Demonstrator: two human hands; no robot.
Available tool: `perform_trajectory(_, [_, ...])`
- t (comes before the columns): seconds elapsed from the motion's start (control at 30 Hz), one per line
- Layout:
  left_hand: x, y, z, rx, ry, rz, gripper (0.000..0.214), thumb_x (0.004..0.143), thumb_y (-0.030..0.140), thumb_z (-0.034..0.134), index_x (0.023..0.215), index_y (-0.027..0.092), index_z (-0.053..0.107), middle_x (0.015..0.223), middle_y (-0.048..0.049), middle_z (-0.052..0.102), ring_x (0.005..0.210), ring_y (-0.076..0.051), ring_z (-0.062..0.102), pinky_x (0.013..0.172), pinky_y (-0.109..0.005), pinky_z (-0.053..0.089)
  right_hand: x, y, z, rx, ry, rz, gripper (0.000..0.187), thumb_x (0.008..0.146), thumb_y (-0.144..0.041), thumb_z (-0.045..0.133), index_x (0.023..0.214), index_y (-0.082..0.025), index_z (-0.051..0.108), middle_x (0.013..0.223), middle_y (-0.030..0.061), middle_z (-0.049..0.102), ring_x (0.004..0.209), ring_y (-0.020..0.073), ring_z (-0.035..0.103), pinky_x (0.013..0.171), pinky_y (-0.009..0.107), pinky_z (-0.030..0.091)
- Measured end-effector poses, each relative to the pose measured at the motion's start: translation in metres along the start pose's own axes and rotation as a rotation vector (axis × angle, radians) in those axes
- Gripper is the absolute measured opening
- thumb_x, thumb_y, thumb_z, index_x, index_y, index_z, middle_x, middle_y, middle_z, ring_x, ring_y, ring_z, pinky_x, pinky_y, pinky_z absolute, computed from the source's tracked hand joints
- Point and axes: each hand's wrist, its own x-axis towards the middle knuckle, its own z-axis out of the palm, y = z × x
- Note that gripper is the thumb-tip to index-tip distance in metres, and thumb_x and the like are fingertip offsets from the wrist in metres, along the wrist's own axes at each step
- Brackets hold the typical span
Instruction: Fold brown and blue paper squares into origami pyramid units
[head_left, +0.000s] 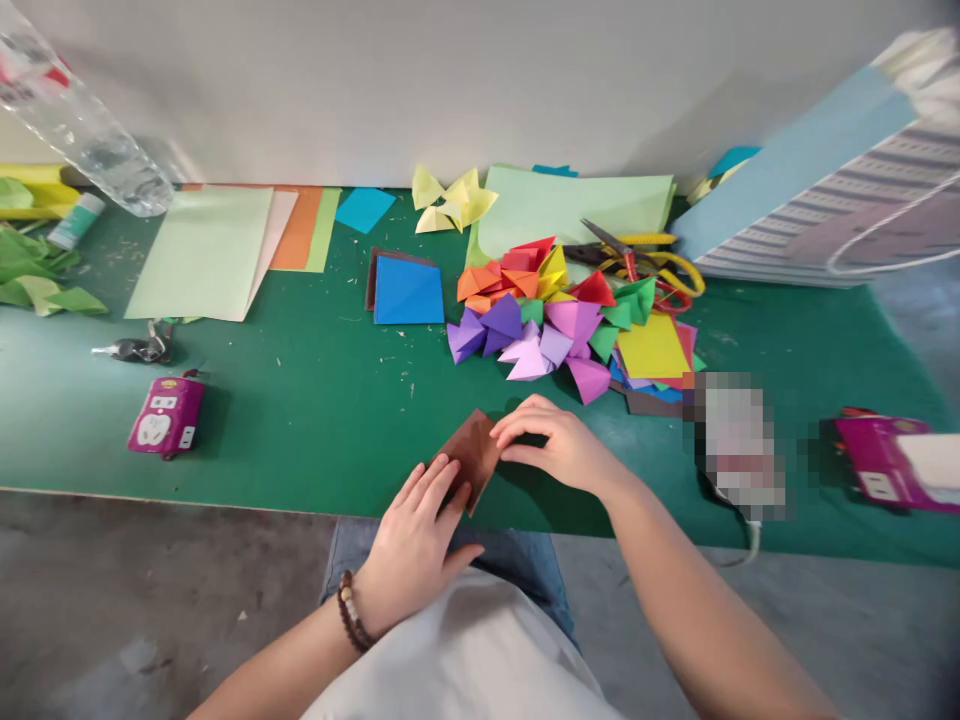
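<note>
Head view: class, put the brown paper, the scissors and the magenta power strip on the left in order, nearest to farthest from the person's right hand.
1. Brown paper: touching the right hand, at its left.
2. Scissors: beyond the hand, on the far side.
3. Magenta power strip: well off to the left.

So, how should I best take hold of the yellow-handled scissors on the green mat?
Take the yellow-handled scissors by their finger loops, coming from above and the right side with your right hand. The loops lie at the right end, clear of the folded paper pieces, while the dark blades point away to the left, so this seems the safest hold.
</note>
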Motion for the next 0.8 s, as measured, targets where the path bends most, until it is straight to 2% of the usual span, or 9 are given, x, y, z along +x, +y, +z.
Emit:
perform_trajectory(0.13, [-0.002,0.004,0.005,-0.101,0.122,-0.037,0.052,0.092,0.029,0.053,0.139,0.012,0.038,0.139,-0.02,0.05,0.139,-0.03,0.039,0.112,-0.053,0.039,0.01,-0.01,0.01,-0.177,0.088,0.144,0.025,0.087,-0.043,0.063,0.074,-0.023,0.065,0.072,0.0025,0.062,0.072,0.0191,0.057,0.065,0.032,0.047])
perform_trajectory(0.2, [0.001,0.004,0.001,-0.174,0.208,-0.09,0.06,0.092,0.027,0.051,0.144,0.011,0.027,0.144,-0.0227,0.042,0.139,-0.029,0.039,0.109,-0.05,0.043,0.015,-0.014,0.013,-0.262,0.075,0.139,0.025,0.088,-0.043,0.063,0.073,-0.022,0.062,0.071,0.0024,0.061,0.072,0.0195,0.057,0.065,0.031,0.044])
perform_trajectory(0.27, [0.005,0.003,-0.004,-0.188,0.229,-0.113,0.062,0.093,0.028,0.052,0.146,0.013,0.024,0.152,-0.0236,0.029,0.136,-0.029,0.042,0.103,-0.046,0.048,0.019,-0.017,0.015,-0.352,0.062,0.108,0.025,0.088,-0.042,0.063,0.074,-0.021,0.06,0.071,0.0033,0.062,0.075,0.0212,0.057,0.067,0.032,0.042])
perform_trajectory(0.33, [0.011,0.002,-0.009,-0.125,0.164,-0.086,0.056,0.094,0.03,0.051,0.145,0.018,0.033,0.156,-0.0197,0.024,0.128,-0.029,0.049,0.101,-0.046,0.049,0.022,-0.021,0.016,-0.437,0.05,0.085,0.025,0.089,-0.042,0.062,0.075,-0.021,0.059,0.071,0.004,0.062,0.076,0.0223,0.056,0.067,0.033,0.04])
perform_trajectory(0.4, [0.015,0.004,-0.011,-0.034,0.08,-0.067,0.048,0.093,0.031,0.052,0.14,0.019,0.043,0.154,-0.0149,0.033,0.123,-0.03,0.051,0.101,-0.048,0.048,0.024,-0.024,0.017,-0.504,0.042,0.083,0.025,0.09,-0.042,0.061,0.075,-0.021,0.058,0.069,0.0046,0.062,0.074,0.0225,0.055,0.065,0.033,0.039])
perform_trajectory(0.47, [0.017,0.007,-0.01,0.054,0.04,-0.081,0.048,0.092,0.034,0.054,0.136,0.015,0.049,0.149,-0.0133,0.043,0.126,-0.035,0.048,0.102,-0.051,0.046,0.026,-0.026,0.018,-0.558,0.042,0.081,0.025,0.09,-0.041,0.061,0.075,-0.021,0.057,0.069,0.0055,0.062,0.072,0.0228,0.055,0.065,0.033,0.037])
perform_trajectory(0.53, [0.016,0.011,-0.007,0.125,0.039,-0.079,0.053,0.091,0.037,0.054,0.136,0.009,0.048,0.147,-0.0147,0.046,0.131,-0.037,0.042,0.105,-0.052,0.043,0.026,-0.027,0.02,-0.609,0.043,0.068,0.026,0.089,-0.041,0.062,0.074,-0.021,0.057,0.07,0.006,0.063,0.073,0.0234,0.055,0.066,0.034,0.037])
perform_trajectory(0.63, [0.013,0.016,-0.002,0.177,0.034,-0.013,0.06,0.092,0.04,0.052,0.139,0.003,0.044,0.148,-0.0168,0.045,0.136,-0.034,0.039,0.11,-0.047,0.039,0.026,-0.027,0.022,-0.673,0.042,0.05,0.026,0.089,-0.041,0.062,0.075,-0.02,0.056,0.071,0.0062,0.064,0.075,0.024,0.056,0.068,0.034,0.037])
perform_trajectory(0.8, [0.013,0.017,0.002,0.209,-0.009,-0.001,0.061,0.093,0.042,0.052,0.138,0.002,0.044,0.147,-0.0169,0.045,0.137,-0.031,0.039,0.112,-0.041,0.038,0.026,-0.027,0.024,-0.726,0.035,0.048,0.027,0.09,-0.041,0.061,0.074,-0.02,0.056,0.069,0.0056,0.064,0.075,0.0233,0.057,0.066,0.033,0.036])
